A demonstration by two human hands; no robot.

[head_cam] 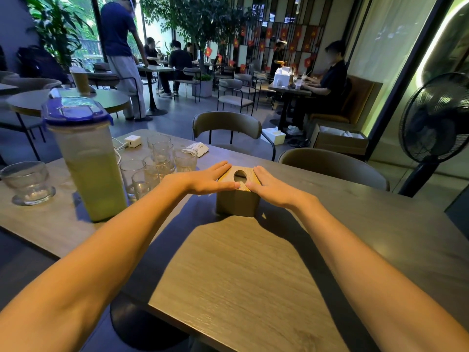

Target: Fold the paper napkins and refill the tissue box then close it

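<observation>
A small wooden tissue box [237, 203] stands on the wooden table [253, 275], a bit beyond its middle. Its lid [247, 172] has a round hole, dark inside, with no napkin showing through it. My left hand [210, 180] lies flat on the lid's left side, fingers stretched out. My right hand [272, 188] lies flat on the lid's right side in the same way. Both thumbs meet at the lid's near edge. No loose paper napkins are visible on the table.
A tall pitcher [86, 161] with a blue lid and greenish drink stands left of the box. Several glasses [157, 163] cluster behind it, and a glass bowl [29, 181] sits at the far left. Two chairs [228, 128] face the table's far edge. A fan [436, 118] stands at right.
</observation>
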